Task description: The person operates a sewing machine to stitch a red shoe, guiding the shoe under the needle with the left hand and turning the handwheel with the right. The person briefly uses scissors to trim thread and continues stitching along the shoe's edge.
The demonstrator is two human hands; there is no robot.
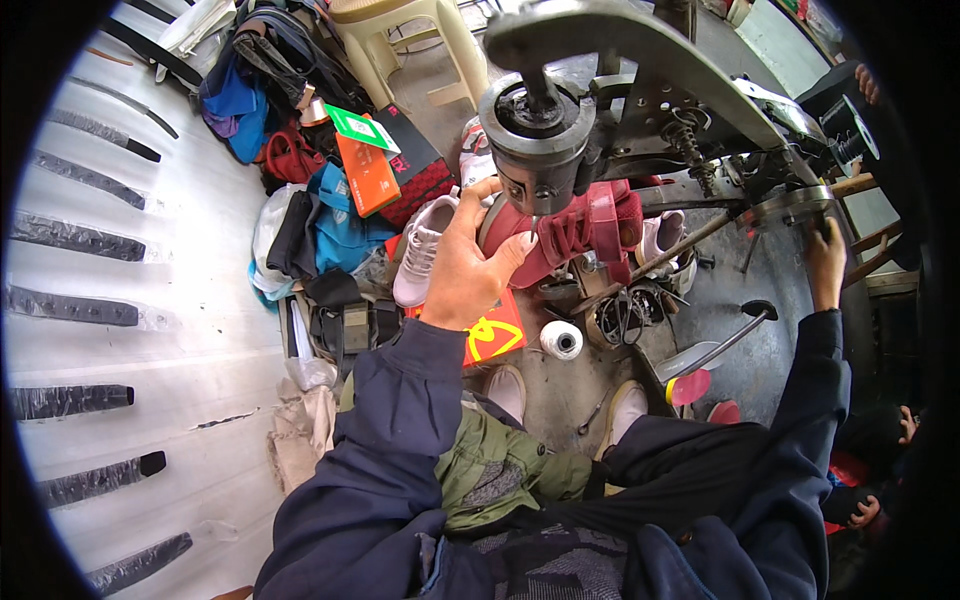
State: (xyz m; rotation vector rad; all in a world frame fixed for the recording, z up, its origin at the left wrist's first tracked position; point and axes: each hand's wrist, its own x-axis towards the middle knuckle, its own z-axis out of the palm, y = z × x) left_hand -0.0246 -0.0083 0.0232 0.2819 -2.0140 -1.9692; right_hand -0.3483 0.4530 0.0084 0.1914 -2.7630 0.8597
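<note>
A dark metal shoe-patching machine (665,75) stands in front of me, its round head (535,165) over a red shoe (570,240) with a strap. My left hand (468,270) grips the toe end of this shoe, thumb on top close to the needle. The fingertips are partly hidden behind the toe and the machine head. Off to the right, my right hand (826,262) is closed at the rim of the machine's hand wheel (785,208); its grip is seen from behind. A thread spool (850,135) sits at the machine's far right.
Below the machine are a white thread cone (562,340), a red and yellow box (495,330) and a white sneaker (424,250). Bags (345,225) and an orange box (367,172) pile up at left, near a beige stool (410,40). Other people's hands (866,510) show at far right.
</note>
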